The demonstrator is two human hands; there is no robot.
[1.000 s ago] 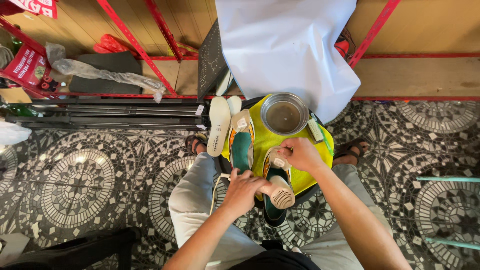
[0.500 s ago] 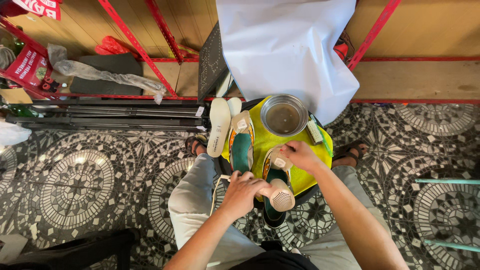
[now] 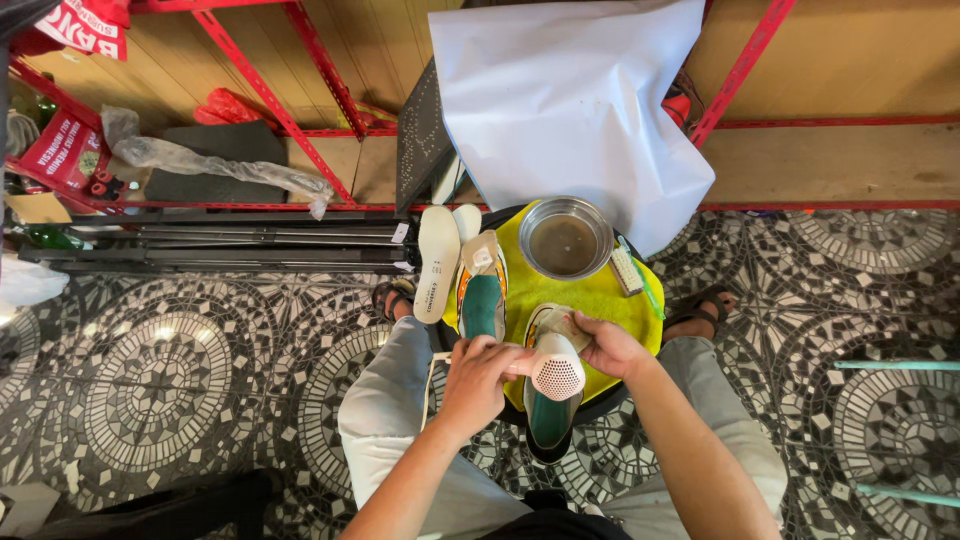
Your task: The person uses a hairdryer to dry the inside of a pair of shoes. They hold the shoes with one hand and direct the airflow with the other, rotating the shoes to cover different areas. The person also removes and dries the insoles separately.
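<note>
Head view, hair dryer (image 3: pixel 555 372) lowered over shoe (image 3: pixel 550 425)

Bright, sharp, soft-shadowed daylight

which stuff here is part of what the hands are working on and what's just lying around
In use:
left hand on hair dryer
right hand on shoe
yellow cloth

Lying about:
second shoe
insole
metal bowl
brush
white sheet
</note>
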